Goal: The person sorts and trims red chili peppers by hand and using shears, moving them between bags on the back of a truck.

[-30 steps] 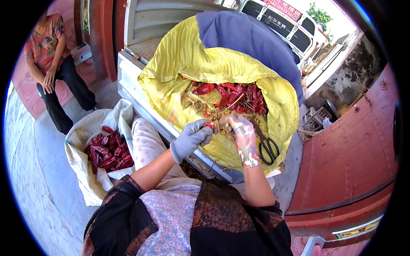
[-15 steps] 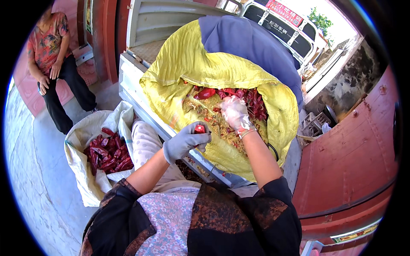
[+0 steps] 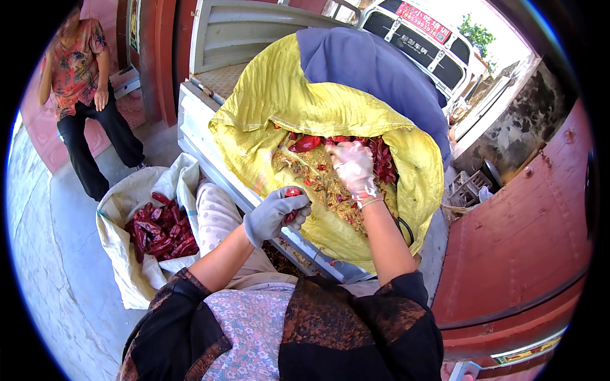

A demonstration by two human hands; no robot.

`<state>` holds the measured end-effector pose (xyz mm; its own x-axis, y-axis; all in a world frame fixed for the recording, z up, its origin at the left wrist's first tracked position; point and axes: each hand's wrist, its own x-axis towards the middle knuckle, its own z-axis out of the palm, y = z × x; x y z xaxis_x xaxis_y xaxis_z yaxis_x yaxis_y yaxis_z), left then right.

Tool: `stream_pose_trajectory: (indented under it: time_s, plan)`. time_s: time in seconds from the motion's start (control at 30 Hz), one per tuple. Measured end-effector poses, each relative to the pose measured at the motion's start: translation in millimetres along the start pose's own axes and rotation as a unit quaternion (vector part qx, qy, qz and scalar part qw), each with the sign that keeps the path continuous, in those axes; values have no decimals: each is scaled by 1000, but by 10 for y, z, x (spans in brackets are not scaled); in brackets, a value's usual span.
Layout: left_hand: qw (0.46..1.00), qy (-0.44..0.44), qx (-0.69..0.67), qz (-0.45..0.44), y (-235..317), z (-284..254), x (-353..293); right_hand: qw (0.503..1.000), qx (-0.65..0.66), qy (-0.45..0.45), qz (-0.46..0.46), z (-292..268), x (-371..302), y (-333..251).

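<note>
My left hand (image 3: pixel 274 217), in a grey glove, is closed around a red dried chili pepper (image 3: pixel 293 193), one end poking up past the thumb. To its right, my right hand (image 3: pixel 353 167), in a thin translucent glove, reaches into the open yellow woven sack (image 3: pixel 267 89). Its fingers are curled down at the dark red dried chilies (image 3: pixel 384 159) near the sack's back; the tips and whatever they hold are hidden. Below that hand lie yellowish seeds and stem bits (image 3: pixel 324 184). One broad, shiny red chili (image 3: pixel 305 144) rests left of the hand.
A white woven sack (image 3: pixel 121 267) of dried chilies stands on the floor at my left. The yellow sack leans on a metal truck bed (image 3: pixel 190 120), beside a blue cloth (image 3: pixel 368 57). A seated person (image 3: pixel 82 70) is at far left; a red metal door (image 3: pixel 515 235) stands at right.
My right hand has shifted slightly, its fingers lower over the chilies. The chili in my left hand has turned a little. The seated person has raised one arm.
</note>
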<state>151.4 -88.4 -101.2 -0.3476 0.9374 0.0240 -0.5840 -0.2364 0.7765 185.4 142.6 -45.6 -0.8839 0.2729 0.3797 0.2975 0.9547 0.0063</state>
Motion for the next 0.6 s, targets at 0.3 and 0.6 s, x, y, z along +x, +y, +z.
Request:
stream_pose_trajectory:
  time_s: [0.3,0.6]
  plan:
    - [997,-47,-66,-20,-110,39,137,816,494,301,1,-235,-563,129]
    - [983,-90,-155,-29,-25,160,227,949,35,257,-178,-576,-1050,-473]
